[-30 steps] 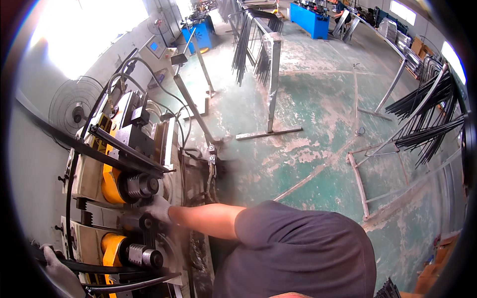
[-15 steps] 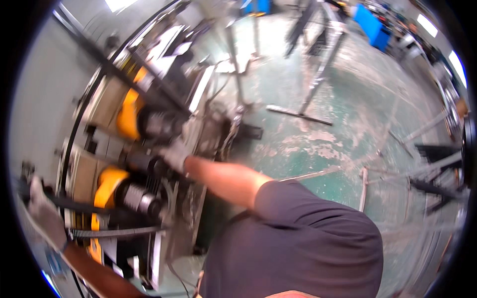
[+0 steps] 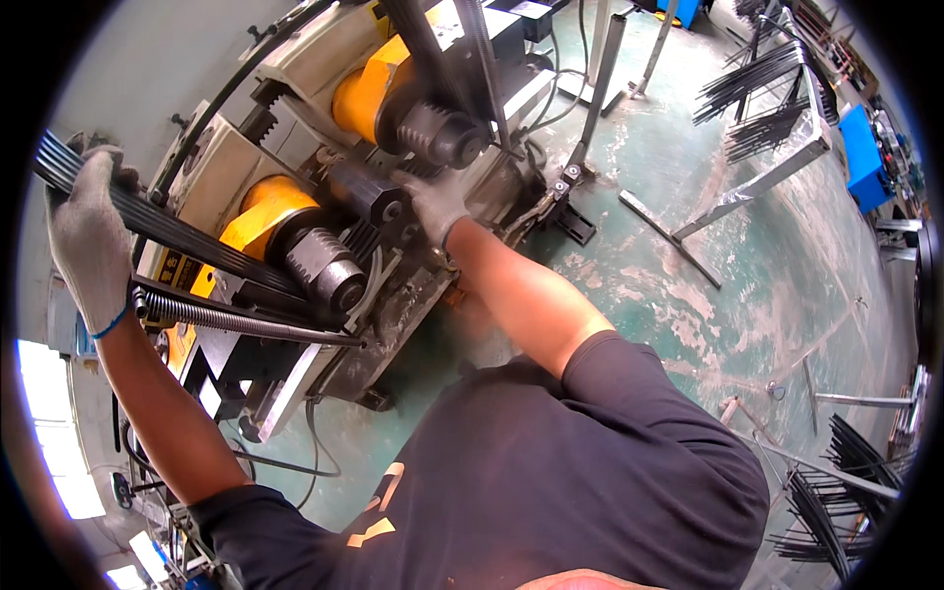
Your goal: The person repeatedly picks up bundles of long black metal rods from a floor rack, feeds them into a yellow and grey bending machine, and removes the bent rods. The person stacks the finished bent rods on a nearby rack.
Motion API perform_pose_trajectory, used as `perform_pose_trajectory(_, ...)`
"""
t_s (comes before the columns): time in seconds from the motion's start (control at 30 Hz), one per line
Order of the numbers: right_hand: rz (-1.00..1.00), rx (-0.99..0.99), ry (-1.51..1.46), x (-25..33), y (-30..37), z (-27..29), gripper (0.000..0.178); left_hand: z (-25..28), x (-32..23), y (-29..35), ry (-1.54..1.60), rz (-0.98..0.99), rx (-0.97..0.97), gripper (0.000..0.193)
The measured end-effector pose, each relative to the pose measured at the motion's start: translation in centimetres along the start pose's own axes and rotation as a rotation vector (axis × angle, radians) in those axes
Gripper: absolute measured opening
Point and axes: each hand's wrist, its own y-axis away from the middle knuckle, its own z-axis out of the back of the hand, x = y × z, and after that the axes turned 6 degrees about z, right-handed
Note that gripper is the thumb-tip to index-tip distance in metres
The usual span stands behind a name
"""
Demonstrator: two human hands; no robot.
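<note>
Head: yellow-lettered label (image 3: 178, 267), black bars (image 3: 202, 236)

black rods (image 3: 211, 246) | long, bundled side by side | left hand (image 3: 90, 241) gripping

Left grip (image 3: 88, 239) curled, forearm (image 3: 169, 413) angled forward; right grip (image 3: 433, 205), arm (image 3: 531, 292) outstretched.
</note>
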Motion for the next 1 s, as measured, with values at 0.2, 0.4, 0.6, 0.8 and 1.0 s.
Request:
perform_pose_trajectory(0.2, 0.008, 0.001, 0.027, -0.4, 0.4, -0.6, 0.049, 1.7, 0.4, -0.4, -0.211, 0.084, 0.031, 0.036)
perform_pose_trajectory(0.4, -0.037, 0.018, 0.019, -2.2, -0.6, 0.2, 0.054, 2.0, -0.9, 0.4, -0.223, 0.077, 0.036, 0.035)
perform_pose_trajectory(0.6, 0.049, 0.009, 0.082, -4.0, -1.1, 0.5, 0.043, 3.8, -0.7, -0.1, 0.194, 0.240, 0.003, 0.035)
perform_pose_trajectory(0.8, -0.132, 0.021, 0.226, -5.0, 0.0, 2.5, 0.028, 4.4, -0.5, 0.7, -0.100, 0.086, -0.028, 0.036)
perform_pose_trajectory(1.0, -0.164, 0.080, 0.198, -5.9, -0.7, 2.5, 0.026, 5.6, 0.9, 1.1, -0.083, 0.211, 0.085, 0.037)
